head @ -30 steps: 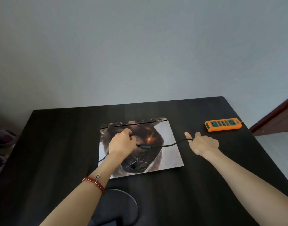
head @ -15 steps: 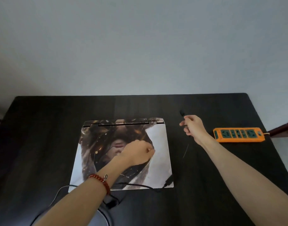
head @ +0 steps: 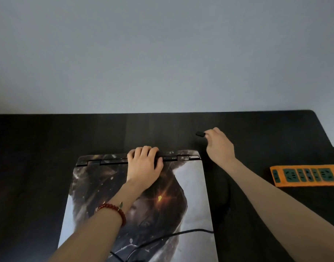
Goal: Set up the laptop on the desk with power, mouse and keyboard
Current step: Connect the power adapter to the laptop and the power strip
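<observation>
laptop: 1 | power strip: 1 | cable: 1 | bracelet: 1

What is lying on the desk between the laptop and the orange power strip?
In the head view, the right forearm crosses above that stretch between laptop and orange power strip. Under it the dark desk looks bare, but a black cable would be hard to see.
</observation>
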A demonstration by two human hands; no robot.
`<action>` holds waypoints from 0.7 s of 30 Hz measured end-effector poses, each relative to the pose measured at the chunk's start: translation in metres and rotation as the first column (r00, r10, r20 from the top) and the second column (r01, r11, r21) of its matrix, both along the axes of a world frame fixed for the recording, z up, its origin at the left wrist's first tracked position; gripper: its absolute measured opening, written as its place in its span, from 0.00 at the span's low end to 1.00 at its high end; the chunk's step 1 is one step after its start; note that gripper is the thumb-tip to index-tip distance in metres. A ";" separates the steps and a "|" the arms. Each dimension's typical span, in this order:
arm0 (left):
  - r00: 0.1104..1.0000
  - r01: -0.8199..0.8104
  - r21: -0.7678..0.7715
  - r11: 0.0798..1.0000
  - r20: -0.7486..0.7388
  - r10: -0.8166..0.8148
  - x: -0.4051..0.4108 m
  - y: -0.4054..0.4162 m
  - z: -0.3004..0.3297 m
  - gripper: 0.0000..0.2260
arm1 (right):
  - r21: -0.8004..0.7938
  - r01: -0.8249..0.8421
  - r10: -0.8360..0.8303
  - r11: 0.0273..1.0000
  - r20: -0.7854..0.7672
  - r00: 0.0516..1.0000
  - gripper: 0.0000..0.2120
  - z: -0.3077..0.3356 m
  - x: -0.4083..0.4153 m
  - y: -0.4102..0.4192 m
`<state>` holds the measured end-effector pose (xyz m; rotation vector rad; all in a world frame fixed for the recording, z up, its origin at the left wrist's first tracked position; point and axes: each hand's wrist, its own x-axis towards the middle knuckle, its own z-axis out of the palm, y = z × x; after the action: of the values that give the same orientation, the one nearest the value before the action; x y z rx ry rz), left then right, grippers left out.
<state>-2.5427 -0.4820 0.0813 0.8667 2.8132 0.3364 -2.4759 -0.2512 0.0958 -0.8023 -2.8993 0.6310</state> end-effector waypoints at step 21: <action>0.991 -0.086 0.124 0.989 -0.092 0.098 -0.001 0.003 -0.009 0.16 | -0.278 -0.184 0.296 0.943 0.444 0.845 0.09 0.027 -0.049 0.039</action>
<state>-2.5440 -0.4790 0.0728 0.7985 2.9562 0.4935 -2.5253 -0.2122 0.1224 -0.7002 -3.4744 0.9168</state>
